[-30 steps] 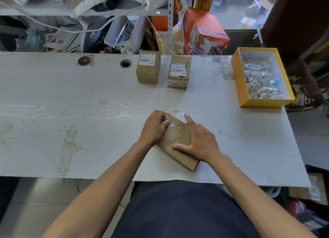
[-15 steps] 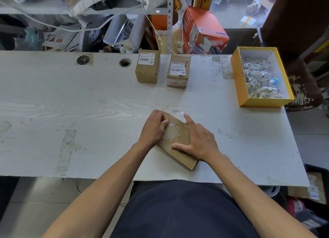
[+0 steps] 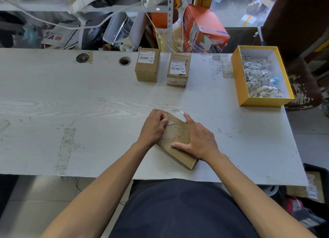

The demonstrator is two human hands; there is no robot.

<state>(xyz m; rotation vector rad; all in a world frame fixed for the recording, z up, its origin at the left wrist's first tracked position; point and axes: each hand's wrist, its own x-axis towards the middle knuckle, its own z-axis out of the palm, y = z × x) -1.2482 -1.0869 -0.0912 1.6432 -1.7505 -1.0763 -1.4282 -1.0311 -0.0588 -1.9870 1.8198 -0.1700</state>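
A flat brown cardboard box [image 3: 176, 136] lies at an angle near the front edge of the white table [image 3: 71, 104], its top scuffed where a label has been torn away. My left hand [image 3: 154, 127] sits on the box's left far corner with fingers curled, pinching at a remnant of white label [image 3: 170, 122]. My right hand [image 3: 197, 138] lies spread on the box's right side, thumb across the top and index finger along the far edge, holding it down. A scrap of white paper [image 3: 179, 111] pokes out beyond the box.
Two small labelled cardboard boxes [image 3: 147, 67] [image 3: 178, 69] stand at the back centre. A yellow tray [image 3: 240, 77] holding crumpled label scraps sits at the right. A cable hole [image 3: 124, 61] is in the table. Cluttered shelving and an orange carton [image 3: 204, 28] lie behind.
Almost nothing has moved. My left fingers keep working at the label remnant on the box; my right hand stays pressed on it.
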